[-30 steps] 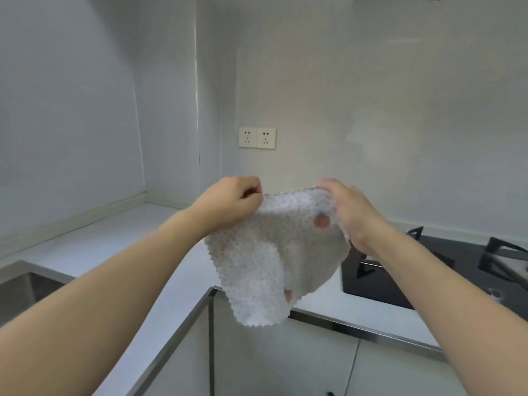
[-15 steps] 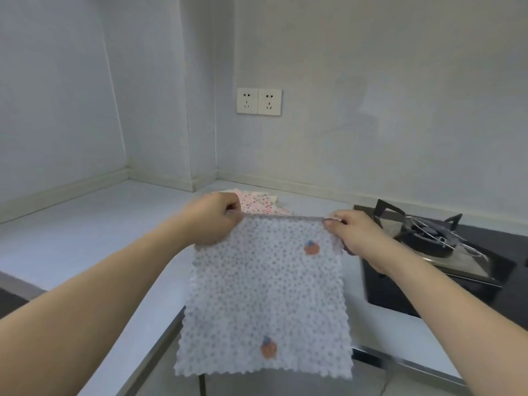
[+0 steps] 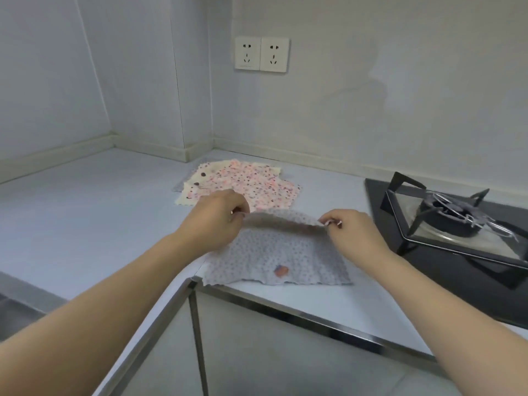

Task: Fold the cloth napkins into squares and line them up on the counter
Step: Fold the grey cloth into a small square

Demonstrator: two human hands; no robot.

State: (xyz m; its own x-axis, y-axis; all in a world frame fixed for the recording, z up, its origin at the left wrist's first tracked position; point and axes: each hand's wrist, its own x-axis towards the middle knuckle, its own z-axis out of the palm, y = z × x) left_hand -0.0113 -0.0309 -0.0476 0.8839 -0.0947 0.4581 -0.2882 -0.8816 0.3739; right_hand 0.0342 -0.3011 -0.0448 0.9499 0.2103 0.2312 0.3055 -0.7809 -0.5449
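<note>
A grey dotted napkin [image 3: 274,258] with a small red motif lies on the pale counter [image 3: 85,212], its near edge by the counter's front rim. My left hand [image 3: 217,218] pinches its far left corner and my right hand [image 3: 351,232] pinches its far right corner. The far edge is lifted off the counter between the two hands and arches over the rest. Behind it, several pink and cream dotted napkins [image 3: 245,181] lie loosely overlapped near the corner of the wall.
A black gas hob [image 3: 457,224] with a metal pan support sits at the right, close to my right hand. Two wall sockets [image 3: 261,54] are above the counter. A sink edge [image 3: 17,307] shows at the lower left. Cabinet fronts lie below the counter rim.
The grey napkin hung bunched, then stretched flat in the air between my hands; now its lower part lies on the counter, both hands still pinching the top corners.
</note>
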